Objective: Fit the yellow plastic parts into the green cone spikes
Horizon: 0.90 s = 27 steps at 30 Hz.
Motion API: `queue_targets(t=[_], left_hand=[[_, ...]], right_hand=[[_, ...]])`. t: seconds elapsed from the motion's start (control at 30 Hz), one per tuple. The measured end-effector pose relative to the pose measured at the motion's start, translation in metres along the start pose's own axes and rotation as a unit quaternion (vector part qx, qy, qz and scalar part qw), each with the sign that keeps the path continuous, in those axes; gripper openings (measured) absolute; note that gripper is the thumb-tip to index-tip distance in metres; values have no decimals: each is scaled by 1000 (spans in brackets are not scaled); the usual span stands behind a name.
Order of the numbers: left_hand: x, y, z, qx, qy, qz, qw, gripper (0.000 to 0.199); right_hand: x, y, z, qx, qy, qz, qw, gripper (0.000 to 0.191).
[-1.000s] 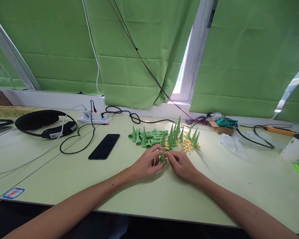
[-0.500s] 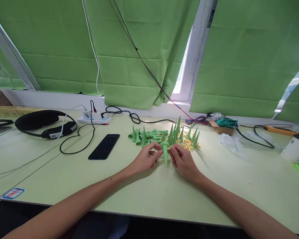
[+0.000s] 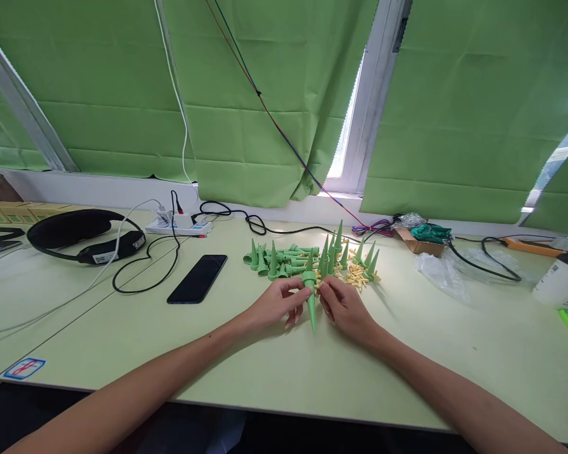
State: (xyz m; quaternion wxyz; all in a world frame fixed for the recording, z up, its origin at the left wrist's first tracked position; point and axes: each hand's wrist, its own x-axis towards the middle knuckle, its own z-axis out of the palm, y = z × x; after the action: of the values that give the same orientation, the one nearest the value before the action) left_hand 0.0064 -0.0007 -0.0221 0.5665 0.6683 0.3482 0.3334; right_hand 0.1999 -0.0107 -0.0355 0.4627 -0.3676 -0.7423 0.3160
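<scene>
A green plastic watering spike (image 3: 311,306) hangs point down between my hands, just above the table. My left hand (image 3: 281,302) is closed, its thumb and fingers gripping the spike's upper part from the left. From the right, my right hand (image 3: 348,307) pinches a small yellow valve at the spike's side; the fingertips hide most of it. Behind my hands several finished-looking spikes (image 3: 332,252) stand point up. Loose green tubes and caps (image 3: 288,257) lie to their left, and a pile of small yellow valves (image 3: 357,275) lies to their right.
A black phone (image 3: 197,279) and a black headset (image 3: 88,236) lie on the left. A power strip (image 3: 180,224) with cables sits at the back. To the right are an open cardboard box (image 3: 421,243), clear plastic bags (image 3: 440,274) and a white cup (image 3: 562,280).
The spike has moved slightly down and towards me, its tip now lower. My left fingers have shifted a little along it, and my right hand stays at its side.
</scene>
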Motion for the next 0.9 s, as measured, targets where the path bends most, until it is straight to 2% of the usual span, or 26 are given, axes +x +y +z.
queue_targets(t=[0.33, 0.7, 0.8, 0.9], left_hand=[[-3, 6, 1, 70, 5, 51, 996, 33], [-4, 10, 6, 139, 58, 109, 983, 24], [-4, 9, 6, 144, 69, 109, 981, 24], [-4, 8, 6, 138, 76, 72, 985, 29]], right_hand=[[0, -1, 1, -1, -6, -5, 1000, 47], [0, -3, 1, -20, -19, 1, 1000, 56], [0, -2, 1, -21, -18, 1, 1000, 56], [-1, -2, 0, -14, -16, 3, 1000, 55]])
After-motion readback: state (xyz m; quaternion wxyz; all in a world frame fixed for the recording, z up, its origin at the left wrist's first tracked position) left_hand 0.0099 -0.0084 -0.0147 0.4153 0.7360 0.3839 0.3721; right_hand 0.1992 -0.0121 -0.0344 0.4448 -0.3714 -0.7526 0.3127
